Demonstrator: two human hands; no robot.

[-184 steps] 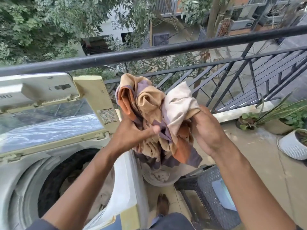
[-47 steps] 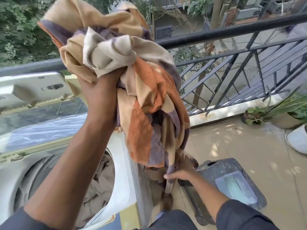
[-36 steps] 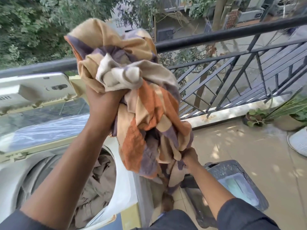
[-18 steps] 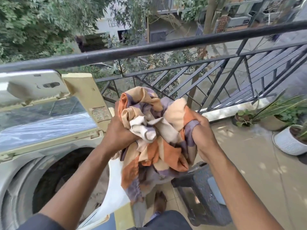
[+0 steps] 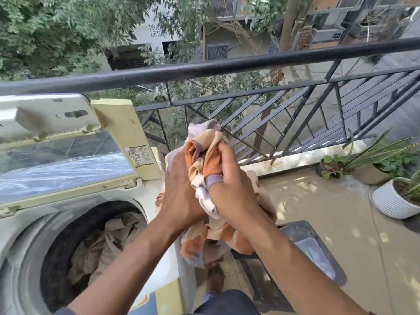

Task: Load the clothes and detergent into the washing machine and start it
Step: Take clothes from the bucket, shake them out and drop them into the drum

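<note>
A bunched cloth in orange, tan and purple patches is held just right of the washing machine, at about its top edge. My left hand holds its left side and my right hand grips the bundle from the right, fingers curled into the fabric. More of the cloth hangs below my wrists. The top-loading machine stands open, its lid raised at the left. Beige clothes lie inside the drum. No detergent is in view.
A black balcony railing runs across behind the machine. A dark woven stool or basket stands on the tiled floor below my right arm. Potted plants sit at the right by the railing. My foot shows beside the machine.
The cloth was lifted high in my left hand with my right hand gathering its hanging end. Both hands have since come together and bunched it into a tighter bundle, lower, beside the machine's opening.
</note>
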